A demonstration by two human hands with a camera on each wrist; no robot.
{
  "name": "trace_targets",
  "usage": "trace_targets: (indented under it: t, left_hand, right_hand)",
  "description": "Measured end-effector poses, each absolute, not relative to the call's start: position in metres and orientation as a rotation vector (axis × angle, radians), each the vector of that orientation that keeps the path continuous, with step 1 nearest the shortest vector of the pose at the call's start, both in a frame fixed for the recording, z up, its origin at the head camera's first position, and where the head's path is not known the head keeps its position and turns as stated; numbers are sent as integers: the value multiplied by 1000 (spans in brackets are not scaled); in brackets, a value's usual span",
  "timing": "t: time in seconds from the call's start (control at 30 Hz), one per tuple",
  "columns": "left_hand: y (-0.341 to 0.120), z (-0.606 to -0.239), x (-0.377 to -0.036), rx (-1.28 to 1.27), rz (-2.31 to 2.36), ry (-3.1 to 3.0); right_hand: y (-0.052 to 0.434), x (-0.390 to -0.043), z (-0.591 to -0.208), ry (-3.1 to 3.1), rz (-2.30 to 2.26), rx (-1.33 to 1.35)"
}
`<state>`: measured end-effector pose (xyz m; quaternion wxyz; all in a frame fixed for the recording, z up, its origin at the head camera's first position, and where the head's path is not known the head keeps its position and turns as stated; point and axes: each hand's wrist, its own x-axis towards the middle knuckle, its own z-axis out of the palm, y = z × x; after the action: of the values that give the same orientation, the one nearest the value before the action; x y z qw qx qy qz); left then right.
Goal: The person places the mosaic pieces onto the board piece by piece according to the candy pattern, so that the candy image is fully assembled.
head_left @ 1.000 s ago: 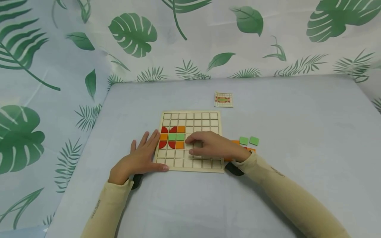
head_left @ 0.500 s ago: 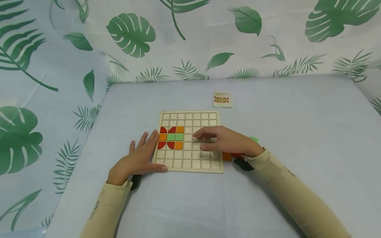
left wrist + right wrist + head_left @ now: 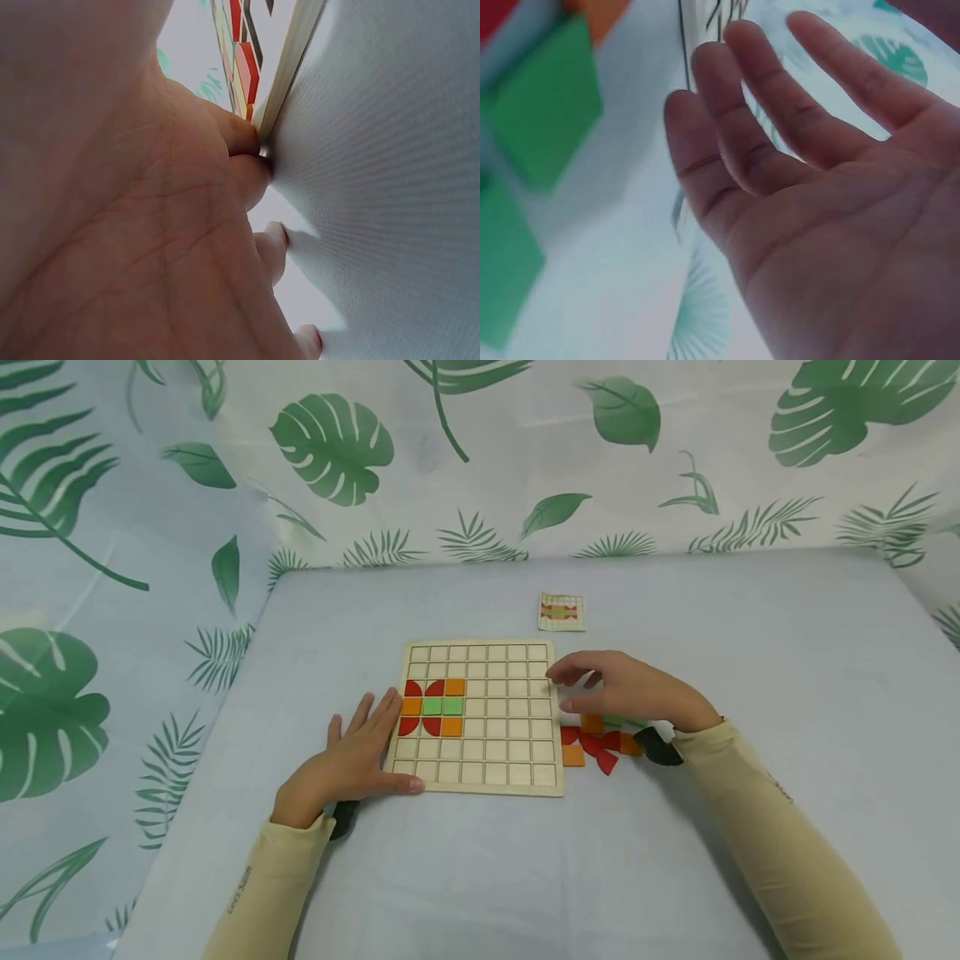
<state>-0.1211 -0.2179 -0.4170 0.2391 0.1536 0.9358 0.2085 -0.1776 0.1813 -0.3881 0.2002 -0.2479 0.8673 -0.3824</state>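
Note:
A wooden grid board [image 3: 495,752] lies flat on the table. Red, orange and green tiles [image 3: 433,706] fill a small block at its left side. My left hand [image 3: 352,758] lies flat with straight fingers against the board's left edge [image 3: 289,71]. My right hand [image 3: 626,692] hovers just right of the board with relaxed fingers and an empty palm [image 3: 840,225]. Under it lie loose red and orange pieces [image 3: 596,745] and green tiles [image 3: 544,105].
A small pattern card [image 3: 562,612] lies behind the board. The table [image 3: 787,652] is covered in pale blue cloth, and a leaf-print curtain [image 3: 480,452] hangs behind and to the left.
My right hand has moved off the middle of the board, rightward and back, to just past its right edge, uncovering the loose pieces. The left hand has stayed put.

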Motion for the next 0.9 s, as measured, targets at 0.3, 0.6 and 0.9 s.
trace_targets:
  t: [0.3, 0.6, 0.9]
  left_hand:
    - [-218, -419, -122, 429, 563, 2569]
    - [-217, -416, -121, 420, 581, 2566]
    - [-217, -415, -121, 419, 598, 2559]
  right_hand:
    - [200, -183, -391, 2451, -863, -637]
    - [200, -183, -391, 2450, -708, -697]
    - [199, -186, -397, 2468, -730, -735]
